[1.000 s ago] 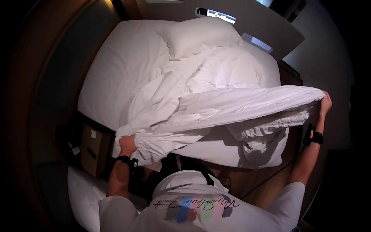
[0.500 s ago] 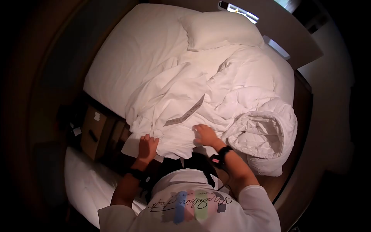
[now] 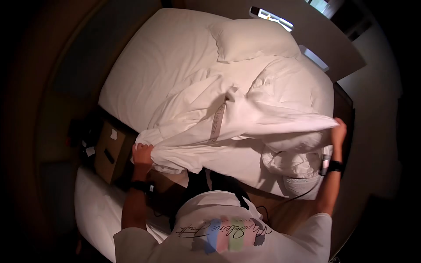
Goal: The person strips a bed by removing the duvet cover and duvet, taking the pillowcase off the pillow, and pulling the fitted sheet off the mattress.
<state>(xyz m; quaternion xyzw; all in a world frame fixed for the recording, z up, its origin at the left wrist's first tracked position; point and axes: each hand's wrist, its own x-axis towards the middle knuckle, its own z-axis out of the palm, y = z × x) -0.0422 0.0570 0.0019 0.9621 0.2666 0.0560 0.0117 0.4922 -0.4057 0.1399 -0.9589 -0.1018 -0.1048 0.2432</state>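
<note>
Soft light is brightening the bed (image 3: 144, 65) while the raised sheet (image 3: 280, 119) is casting shadows beneath, and wide-angle distortion is curving the darkened edges.

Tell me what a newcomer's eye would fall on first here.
Probably the white cover, pulled wide between the left hand and the right hand across the near part of the bed, with a lettered strip near its middle. Next might come the bright slot beyond the pillow, standing out against dim surroundings.
</note>
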